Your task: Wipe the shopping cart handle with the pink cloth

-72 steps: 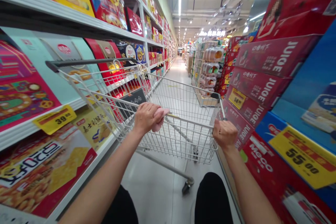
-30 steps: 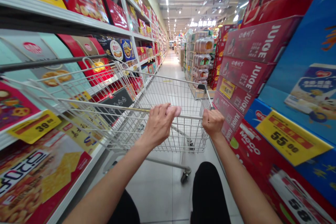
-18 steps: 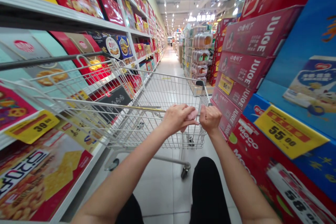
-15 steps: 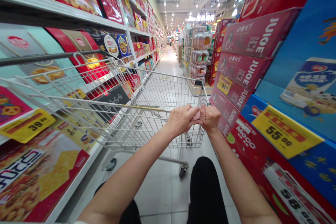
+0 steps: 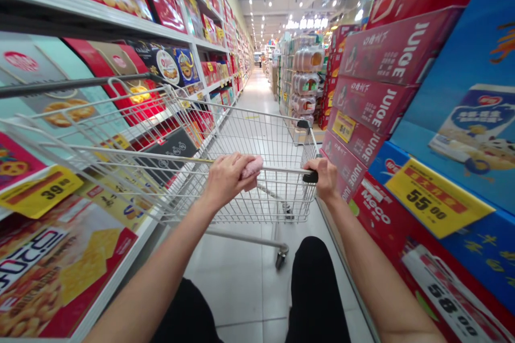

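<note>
A wire shopping cart (image 5: pixel 277 171) stands crosswise in front of me, its long near side toward my body. My left hand (image 5: pixel 227 174) is closed on a folded pink cloth (image 5: pixel 252 167), over the near top rail; whether the fingers also touch the rail is hard to tell. At the cart's right end, my right hand (image 5: pixel 326 178) has its fingers bent around the rim beside the black plastic corner piece (image 5: pixel 310 176). The basket shows nothing but its wires and the floor seen through them. A dark handle bar (image 5: pixel 76 84) runs along the cart's left end.
Shelves of boxed snacks (image 5: pixel 120 67) line the left, close to the cart. Pink cartons (image 5: pixel 380 56) and a blue display box (image 5: pixel 454 134) with a yellow price sign (image 5: pixel 438 198) stack up on the right. A tiled aisle (image 5: pixel 255 86) runs ahead past bottle packs (image 5: pixel 308 77).
My hands, together at the cart's right corner before, are now apart. The left has moved left along the near rail with the pink cloth; the right stays at the corner. The cart has barely shifted.
</note>
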The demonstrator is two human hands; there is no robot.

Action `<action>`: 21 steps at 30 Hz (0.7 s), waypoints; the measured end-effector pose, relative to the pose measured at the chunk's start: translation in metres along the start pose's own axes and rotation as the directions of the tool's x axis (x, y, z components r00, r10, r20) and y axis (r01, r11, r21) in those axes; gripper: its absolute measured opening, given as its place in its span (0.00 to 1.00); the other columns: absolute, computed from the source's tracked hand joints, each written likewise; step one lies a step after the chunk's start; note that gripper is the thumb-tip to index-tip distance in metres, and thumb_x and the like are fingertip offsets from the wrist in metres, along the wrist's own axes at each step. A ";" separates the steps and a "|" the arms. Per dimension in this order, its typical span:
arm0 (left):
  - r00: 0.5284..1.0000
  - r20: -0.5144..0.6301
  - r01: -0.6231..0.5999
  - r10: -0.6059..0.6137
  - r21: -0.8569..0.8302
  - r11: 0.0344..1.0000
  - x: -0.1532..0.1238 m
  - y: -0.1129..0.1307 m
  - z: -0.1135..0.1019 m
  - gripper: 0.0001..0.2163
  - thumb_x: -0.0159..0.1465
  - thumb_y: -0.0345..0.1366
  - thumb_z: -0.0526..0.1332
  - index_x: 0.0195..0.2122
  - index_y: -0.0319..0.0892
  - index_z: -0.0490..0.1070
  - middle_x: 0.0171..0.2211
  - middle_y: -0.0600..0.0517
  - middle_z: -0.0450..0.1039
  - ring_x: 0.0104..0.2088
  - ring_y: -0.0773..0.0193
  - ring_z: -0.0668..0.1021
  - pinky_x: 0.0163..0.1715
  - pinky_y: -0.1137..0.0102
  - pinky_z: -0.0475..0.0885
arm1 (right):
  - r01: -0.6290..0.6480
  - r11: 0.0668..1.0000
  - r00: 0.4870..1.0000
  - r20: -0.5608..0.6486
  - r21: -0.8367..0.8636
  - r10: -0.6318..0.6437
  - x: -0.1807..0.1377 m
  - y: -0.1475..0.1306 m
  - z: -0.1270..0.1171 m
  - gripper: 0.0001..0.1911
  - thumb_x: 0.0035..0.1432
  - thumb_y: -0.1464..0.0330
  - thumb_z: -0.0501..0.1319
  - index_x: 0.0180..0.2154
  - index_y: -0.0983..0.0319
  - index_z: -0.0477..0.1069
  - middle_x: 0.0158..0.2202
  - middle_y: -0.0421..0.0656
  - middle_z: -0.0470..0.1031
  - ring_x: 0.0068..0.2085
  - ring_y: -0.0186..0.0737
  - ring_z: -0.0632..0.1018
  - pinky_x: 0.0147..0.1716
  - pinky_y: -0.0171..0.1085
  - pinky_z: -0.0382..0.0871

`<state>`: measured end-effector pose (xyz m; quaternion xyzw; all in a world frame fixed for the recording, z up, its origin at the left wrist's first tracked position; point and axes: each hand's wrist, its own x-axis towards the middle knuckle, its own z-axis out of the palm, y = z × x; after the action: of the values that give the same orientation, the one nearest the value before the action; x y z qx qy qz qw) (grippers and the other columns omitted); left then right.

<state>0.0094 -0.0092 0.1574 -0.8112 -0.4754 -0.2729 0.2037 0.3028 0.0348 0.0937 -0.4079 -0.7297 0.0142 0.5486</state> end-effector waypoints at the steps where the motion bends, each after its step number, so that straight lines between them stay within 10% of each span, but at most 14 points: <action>1: 0.998 -0.053 0.022 -0.022 0.003 1.000 -0.003 0.003 0.006 0.16 0.71 0.53 0.61 0.52 0.50 0.74 0.40 0.50 0.79 0.43 0.55 0.79 0.49 0.60 0.69 | -0.030 0.999 0.999 0.024 0.036 0.030 -0.001 -0.005 -0.002 0.47 0.75 0.49 0.26 0.27 0.58 0.77 0.26 0.42 0.78 0.32 0.38 0.76 0.37 0.38 0.65; 8: 0.866 -0.494 0.030 -0.080 -0.108 0.994 -0.018 0.067 0.072 0.17 0.71 0.46 0.64 0.58 0.49 0.69 0.52 0.47 0.78 0.62 0.52 0.75 0.71 0.45 0.57 | -0.032 0.989 0.987 0.159 0.146 0.009 -0.003 -0.041 -0.011 0.47 0.72 0.44 0.26 0.41 0.57 0.80 0.36 0.43 0.83 0.38 0.40 0.81 0.47 0.42 0.70; 12: 0.733 -0.674 -0.017 -0.092 -0.154 0.988 -0.025 0.103 0.109 0.19 0.72 0.36 0.62 0.63 0.47 0.65 0.57 0.44 0.72 0.70 0.49 0.67 0.67 0.50 0.68 | 0.075 0.975 0.942 0.306 0.209 -0.138 0.005 -0.030 -0.017 0.40 0.74 0.46 0.30 0.50 0.54 0.77 0.48 0.44 0.83 0.54 0.46 0.81 0.62 0.51 0.66; 16: 0.597 -0.773 0.156 -0.216 -0.152 0.976 -0.035 0.122 0.139 0.16 0.68 0.38 0.67 0.56 0.46 0.71 0.52 0.46 0.62 0.62 0.52 0.72 0.59 0.56 0.75 | 0.104 0.963 0.938 0.296 0.250 -0.178 0.016 0.000 -0.005 0.40 0.74 0.45 0.31 0.39 0.52 0.78 0.41 0.42 0.83 0.54 0.47 0.79 0.69 0.56 0.56; 21: 0.640 -0.723 0.184 -0.261 -0.185 0.965 -0.061 0.134 0.158 0.15 0.67 0.31 0.66 0.55 0.45 0.74 0.48 0.47 0.67 0.51 0.57 0.76 0.51 0.61 0.78 | 0.013 0.933 0.971 0.220 0.358 -0.098 0.012 0.006 0.019 0.43 0.72 0.43 0.29 0.26 0.54 0.73 0.30 0.42 0.74 0.40 0.44 0.73 0.58 0.51 0.65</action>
<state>0.1426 -0.0179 -0.0122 -0.5741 -0.4339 -0.6237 0.3053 0.2895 0.0539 0.0927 -0.2769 -0.7861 0.1778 0.5233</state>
